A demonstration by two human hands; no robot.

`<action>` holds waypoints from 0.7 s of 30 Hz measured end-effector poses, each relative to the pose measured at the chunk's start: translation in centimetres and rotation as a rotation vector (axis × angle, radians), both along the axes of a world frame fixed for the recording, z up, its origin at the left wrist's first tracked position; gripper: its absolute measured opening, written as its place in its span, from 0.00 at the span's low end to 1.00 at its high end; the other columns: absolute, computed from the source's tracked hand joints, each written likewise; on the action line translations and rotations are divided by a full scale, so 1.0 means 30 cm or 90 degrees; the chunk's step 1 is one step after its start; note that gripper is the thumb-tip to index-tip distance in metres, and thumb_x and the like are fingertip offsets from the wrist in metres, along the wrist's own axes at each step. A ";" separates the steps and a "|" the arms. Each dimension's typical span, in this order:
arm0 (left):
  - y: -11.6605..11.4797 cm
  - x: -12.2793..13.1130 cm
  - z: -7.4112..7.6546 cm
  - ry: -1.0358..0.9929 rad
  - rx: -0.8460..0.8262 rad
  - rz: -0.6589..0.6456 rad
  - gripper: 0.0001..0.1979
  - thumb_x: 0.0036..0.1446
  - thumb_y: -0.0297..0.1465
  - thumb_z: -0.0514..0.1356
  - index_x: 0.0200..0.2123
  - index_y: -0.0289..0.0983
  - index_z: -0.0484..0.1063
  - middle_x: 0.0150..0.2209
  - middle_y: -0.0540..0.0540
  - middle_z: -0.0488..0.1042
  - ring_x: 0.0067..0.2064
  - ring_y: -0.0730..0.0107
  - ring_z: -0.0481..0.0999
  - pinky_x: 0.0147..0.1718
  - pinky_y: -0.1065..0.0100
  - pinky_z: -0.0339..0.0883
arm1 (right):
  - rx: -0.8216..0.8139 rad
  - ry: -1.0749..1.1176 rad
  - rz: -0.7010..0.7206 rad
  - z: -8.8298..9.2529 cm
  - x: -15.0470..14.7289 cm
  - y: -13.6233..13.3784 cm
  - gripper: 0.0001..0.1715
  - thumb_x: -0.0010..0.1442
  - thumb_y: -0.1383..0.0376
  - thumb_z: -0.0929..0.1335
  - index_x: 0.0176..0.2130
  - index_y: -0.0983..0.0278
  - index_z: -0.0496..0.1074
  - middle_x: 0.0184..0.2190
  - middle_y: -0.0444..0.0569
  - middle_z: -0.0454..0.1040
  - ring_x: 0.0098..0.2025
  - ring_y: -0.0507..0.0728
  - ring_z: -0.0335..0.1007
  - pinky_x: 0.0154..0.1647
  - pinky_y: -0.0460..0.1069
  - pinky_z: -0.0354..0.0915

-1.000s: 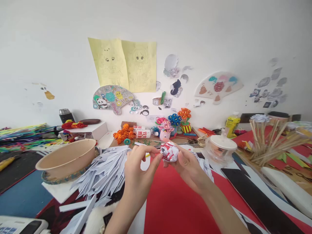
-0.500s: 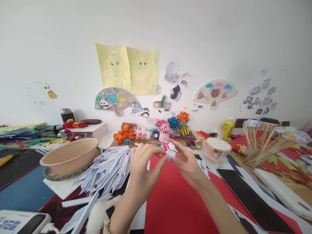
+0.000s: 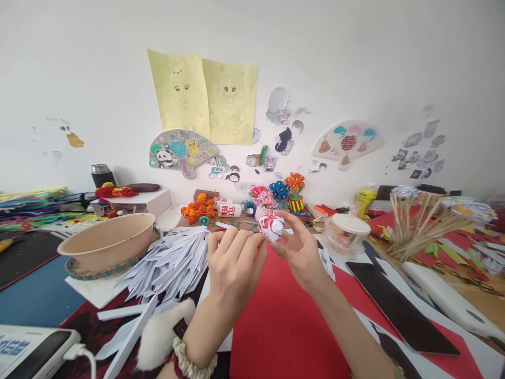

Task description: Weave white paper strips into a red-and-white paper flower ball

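Observation:
A small folded paper ball (image 3: 272, 227), white with red bands, is held up above the red sheet (image 3: 290, 326). My right hand (image 3: 302, 252) grips it from the right, thumb below and fingers behind. With fingers curled together, my left hand (image 3: 239, 268) pinches at the ball's lower left edge; its thumb is mostly hidden. To the left of that hand lies a heap of folded white paper strips (image 3: 169, 258). A few longer white strips (image 3: 132, 337) rest nearer to me.
A beige basin (image 3: 106, 245) stands on the left, a white-lidded cup (image 3: 349, 231) on the right. Beyond the cup are wooden sticks (image 3: 418, 221). A black phone-like slab (image 3: 402, 305) and a long white object (image 3: 453, 300) lie at right. Bottom left is a white device (image 3: 35, 347) with a cable.
My left hand has turned, its fingers curling in closer with the knuckles up. The paper ball has rotated, showing more of its red bands. The whole view has shifted slightly.

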State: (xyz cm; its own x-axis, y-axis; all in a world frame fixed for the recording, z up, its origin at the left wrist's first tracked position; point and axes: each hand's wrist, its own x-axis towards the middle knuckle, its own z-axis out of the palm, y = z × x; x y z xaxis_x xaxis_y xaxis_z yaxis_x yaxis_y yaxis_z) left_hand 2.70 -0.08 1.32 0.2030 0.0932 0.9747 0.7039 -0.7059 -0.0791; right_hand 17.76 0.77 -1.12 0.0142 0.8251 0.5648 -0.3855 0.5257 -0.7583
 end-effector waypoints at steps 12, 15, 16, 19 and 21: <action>-0.006 -0.011 0.002 0.026 0.071 -0.001 0.06 0.58 0.22 0.65 0.37 0.38 0.75 0.29 0.52 0.81 0.28 0.69 0.72 0.34 0.61 0.54 | -0.024 0.004 -0.002 -0.004 -0.008 -0.007 0.30 0.54 0.59 0.78 0.54 0.53 0.72 0.57 0.50 0.71 0.56 0.62 0.72 0.57 0.56 0.67; -0.011 -0.016 0.002 0.066 0.107 0.017 0.07 0.58 0.23 0.65 0.40 0.36 0.75 0.27 0.52 0.80 0.27 0.70 0.72 0.34 0.61 0.54 | -0.038 0.011 -0.001 0.003 -0.009 -0.015 0.33 0.53 0.57 0.78 0.56 0.53 0.71 0.58 0.52 0.70 0.57 0.65 0.71 0.58 0.59 0.67; -0.013 -0.017 0.002 0.077 0.115 0.021 0.07 0.58 0.23 0.65 0.40 0.36 0.75 0.27 0.51 0.80 0.27 0.70 0.72 0.34 0.61 0.54 | -0.042 0.012 0.001 0.005 -0.009 -0.018 0.34 0.52 0.56 0.79 0.56 0.53 0.71 0.58 0.52 0.70 0.57 0.65 0.70 0.59 0.60 0.67; -0.020 -0.016 0.003 0.079 0.107 0.021 0.08 0.57 0.22 0.65 0.40 0.37 0.75 0.27 0.52 0.80 0.26 0.71 0.72 0.34 0.62 0.55 | -0.046 0.009 -0.004 0.011 -0.009 -0.025 0.33 0.52 0.55 0.78 0.56 0.53 0.71 0.59 0.53 0.69 0.59 0.65 0.69 0.60 0.61 0.65; -0.024 -0.013 0.007 0.042 0.081 0.005 0.07 0.57 0.22 0.66 0.38 0.39 0.75 0.28 0.53 0.81 0.27 0.71 0.72 0.34 0.62 0.55 | -0.046 0.007 -0.012 0.014 -0.009 -0.028 0.33 0.52 0.56 0.79 0.55 0.53 0.71 0.60 0.52 0.69 0.60 0.65 0.68 0.61 0.61 0.65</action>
State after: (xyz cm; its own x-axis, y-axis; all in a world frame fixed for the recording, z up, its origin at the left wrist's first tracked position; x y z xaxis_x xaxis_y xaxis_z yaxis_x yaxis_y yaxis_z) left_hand 2.32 -0.80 1.52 0.2663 -0.0284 0.9635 0.6997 -0.6818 -0.2135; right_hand 17.48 -0.07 -0.70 0.0357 0.8631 0.5038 -0.3840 0.4773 -0.7904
